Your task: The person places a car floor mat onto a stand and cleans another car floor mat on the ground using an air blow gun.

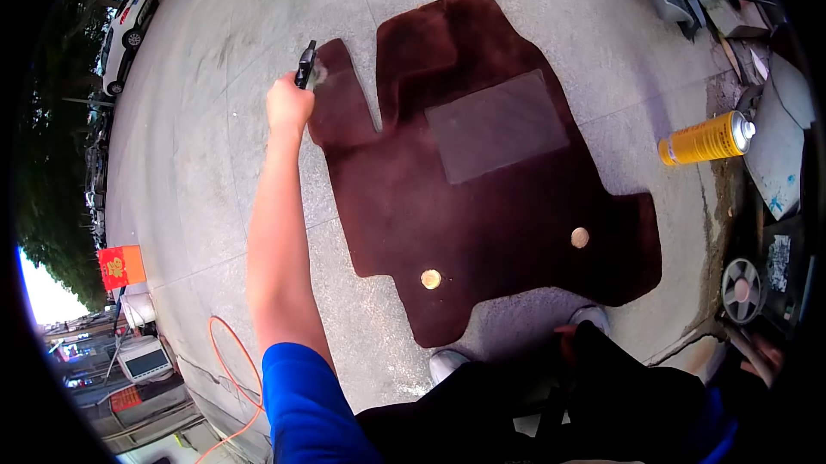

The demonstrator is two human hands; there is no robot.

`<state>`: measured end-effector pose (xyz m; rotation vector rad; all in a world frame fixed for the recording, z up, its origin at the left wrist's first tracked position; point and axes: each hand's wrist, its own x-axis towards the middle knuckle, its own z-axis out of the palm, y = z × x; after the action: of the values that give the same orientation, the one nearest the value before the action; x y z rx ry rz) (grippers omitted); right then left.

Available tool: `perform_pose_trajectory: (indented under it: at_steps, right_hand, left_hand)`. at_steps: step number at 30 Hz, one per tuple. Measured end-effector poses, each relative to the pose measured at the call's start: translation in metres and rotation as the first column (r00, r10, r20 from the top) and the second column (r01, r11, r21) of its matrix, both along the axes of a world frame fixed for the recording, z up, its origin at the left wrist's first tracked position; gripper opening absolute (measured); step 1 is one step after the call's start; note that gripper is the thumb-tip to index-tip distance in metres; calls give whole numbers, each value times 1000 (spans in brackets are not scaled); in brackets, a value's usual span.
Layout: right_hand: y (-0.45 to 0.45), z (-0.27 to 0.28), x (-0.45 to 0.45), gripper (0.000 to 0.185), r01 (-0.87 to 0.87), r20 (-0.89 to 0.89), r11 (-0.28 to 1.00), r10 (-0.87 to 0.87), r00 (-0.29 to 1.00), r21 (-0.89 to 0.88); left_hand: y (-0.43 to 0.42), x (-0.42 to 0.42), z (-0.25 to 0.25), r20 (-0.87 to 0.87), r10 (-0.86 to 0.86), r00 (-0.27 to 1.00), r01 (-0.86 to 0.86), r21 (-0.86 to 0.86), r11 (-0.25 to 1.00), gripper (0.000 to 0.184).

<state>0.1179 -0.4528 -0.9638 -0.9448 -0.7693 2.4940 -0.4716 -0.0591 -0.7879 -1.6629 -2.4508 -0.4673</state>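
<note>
My left hand reaches out at the end of a bare forearm, its fingers wrapped round a black spray gun. The gun is above the narrow upper-left flap of a dark brown-red carpet car mat. Beside the gun a small whitish blur shows over the flap. The mat lies flat on the ground, with a greyish heel pad and two pale round spots near its lower edge. My right hand is low by my leg, mostly in dark shadow; its fingers cannot be made out.
A yellow spray can is to the right of the mat. Car parts and scrap, including a round wheel-like part, crowd the right edge. An orange hose curls at lower left, near a red box. My shoes touch or nearly touch the mat's near edge.
</note>
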Motion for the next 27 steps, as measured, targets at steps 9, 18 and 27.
perform_pose_trajectory:
  at_steps: [9, 18, 27]
  right_hand:
    - [-22, -84, 14, 51, -64, -172, 977, 100, 980, 204]
    - [-16, -17, 1, 41, 37, 219, 998, -49, 974, 57]
    - [-9, -44, 12, 41, -82, 188, 877, 191, 963, -473]
  left_hand:
    - [-15, 14, 8, 52, -54, 997, 58, -78, 995, 33]
    - [-45, 35, 16, 163, -171, 972, 183, -64, 981, 38]
    - [-58, 33, 21, 101, -101, 990, 116, -151, 982, 34]
